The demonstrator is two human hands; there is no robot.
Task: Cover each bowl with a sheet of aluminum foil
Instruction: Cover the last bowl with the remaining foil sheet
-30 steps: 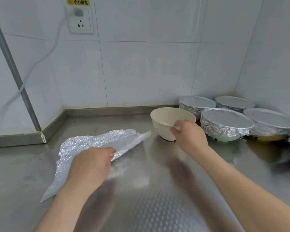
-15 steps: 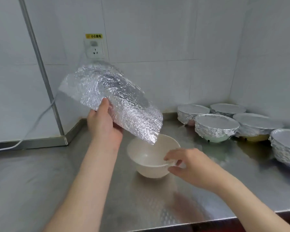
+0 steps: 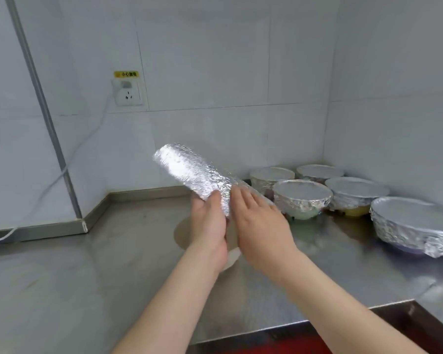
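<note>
Steel counter (image 3: 87, 277), five foil-covered bowls (image 3: 302, 198) (contents hidden); left grip (image 3: 210, 226) around foil sheet (image 3: 187, 172), right grip (image 3: 261, 226) flat-fingered.

Head camera: wide-angle, worn high | looked forward and down over steel counter (image 3: 87, 290) | faced tiled wall corner (image 3: 327, 123), upper right | left hand (image 3: 210, 226), right hand (image 3: 262, 226) near, frame centre.

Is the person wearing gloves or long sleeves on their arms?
No. The left hand and the right hand are bare, with no gloves, and I can see no rings or watch. Both arms are bare too; no sleeve shows before the picture's edge.
</note>
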